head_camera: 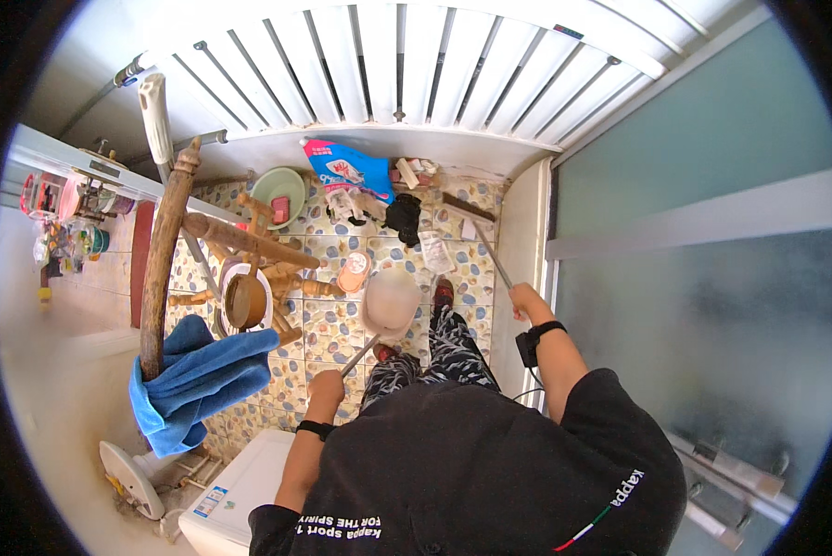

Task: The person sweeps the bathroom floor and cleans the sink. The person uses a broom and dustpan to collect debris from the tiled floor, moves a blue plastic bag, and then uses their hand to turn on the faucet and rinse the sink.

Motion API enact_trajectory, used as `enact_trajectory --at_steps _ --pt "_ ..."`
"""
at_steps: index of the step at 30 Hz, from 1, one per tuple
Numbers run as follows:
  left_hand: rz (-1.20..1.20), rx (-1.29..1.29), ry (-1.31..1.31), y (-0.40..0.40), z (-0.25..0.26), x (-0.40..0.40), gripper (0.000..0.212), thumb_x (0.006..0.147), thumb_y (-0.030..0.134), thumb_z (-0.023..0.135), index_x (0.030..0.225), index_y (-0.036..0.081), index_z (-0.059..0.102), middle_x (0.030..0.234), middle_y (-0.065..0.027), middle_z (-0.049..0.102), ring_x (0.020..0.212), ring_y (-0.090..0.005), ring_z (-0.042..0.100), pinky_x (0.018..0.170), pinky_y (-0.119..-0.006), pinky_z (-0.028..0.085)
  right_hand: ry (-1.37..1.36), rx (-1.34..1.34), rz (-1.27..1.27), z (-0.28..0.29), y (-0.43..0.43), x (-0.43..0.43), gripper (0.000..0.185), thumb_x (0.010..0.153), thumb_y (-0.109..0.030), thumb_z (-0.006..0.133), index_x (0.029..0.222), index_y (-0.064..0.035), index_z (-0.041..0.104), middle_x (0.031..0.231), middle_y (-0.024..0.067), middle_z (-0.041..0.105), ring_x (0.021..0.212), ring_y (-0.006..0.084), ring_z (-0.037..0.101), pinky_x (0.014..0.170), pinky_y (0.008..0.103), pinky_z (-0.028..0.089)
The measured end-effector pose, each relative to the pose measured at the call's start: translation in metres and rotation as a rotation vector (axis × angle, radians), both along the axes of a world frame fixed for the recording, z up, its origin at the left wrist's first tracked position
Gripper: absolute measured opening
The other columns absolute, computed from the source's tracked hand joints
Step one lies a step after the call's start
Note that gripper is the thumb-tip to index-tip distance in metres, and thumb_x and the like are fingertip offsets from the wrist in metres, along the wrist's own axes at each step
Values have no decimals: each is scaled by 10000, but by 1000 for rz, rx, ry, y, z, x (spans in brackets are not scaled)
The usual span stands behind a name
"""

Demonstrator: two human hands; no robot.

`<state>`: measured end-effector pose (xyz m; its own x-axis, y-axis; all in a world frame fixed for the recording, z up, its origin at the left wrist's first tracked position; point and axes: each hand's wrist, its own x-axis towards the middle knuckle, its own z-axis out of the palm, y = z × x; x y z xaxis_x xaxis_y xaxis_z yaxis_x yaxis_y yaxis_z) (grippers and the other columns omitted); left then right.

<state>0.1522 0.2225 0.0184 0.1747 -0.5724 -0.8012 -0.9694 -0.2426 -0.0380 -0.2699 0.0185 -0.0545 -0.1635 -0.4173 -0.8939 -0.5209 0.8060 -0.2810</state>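
My left hand [327,390] is closed round the thin handle of a long-handled dustpan [391,299], whose pale pan rests on the patterned tile floor before my feet. A broom handle is gripped in my right hand [529,303]; the broom's dark bristle head [468,207] lies on the floor near the right wall. Left of the broom head are a black crumpled item [404,218], a crumpled white printed wrapper [436,251] and a small white piece [468,229]. A pink oval item [354,271] lies beside the dustpan.
At the far wall stand a blue detergent bag [357,167] and a green basin [279,194]. Wooden stool legs [270,243], a wooden post [162,278] with a blue towel [207,382], and a white appliance [242,486] occupy the left. A frosted glass panel [694,278] runs along the right.
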Motion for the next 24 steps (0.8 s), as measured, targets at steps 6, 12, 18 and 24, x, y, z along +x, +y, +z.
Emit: enact_trajectory --at_steps 6,12,18,24 --pt "-42 24 7 4 5 2 175 736 128 507 857 59 614 879 -125 596 823 -257 579 671 -349 466 -42 9 147 45 88 -19 193 761 -42 324 621 32 434 487 166 433 372 266 446 325 395 365" --pt "-98 19 35 -1 12 3 182 726 129 517 864 60 613 880 -120 597 815 -255 582 673 -351 465 4 120 301 77 128 -55 186 769 -137 400 764 37 467 522 108 460 365 192 429 301 314 332" --pt "-67 31 31 -1 15 2 190 718 123 520 872 56 609 885 -123 596 820 -254 581 671 -345 467 -17 -43 -45 172 99 -31 255 752 -166 485 920 25 498 544 66 482 366 155 435 322 288 356" --pt "-43 72 -7 -17 11 -7 163 716 125 516 823 48 612 844 -129 601 788 -263 586 655 -348 471 158 -312 199 117 22 -28 398 747 -197 491 1117 -54 463 609 101 531 419 187 508 414 299 444"
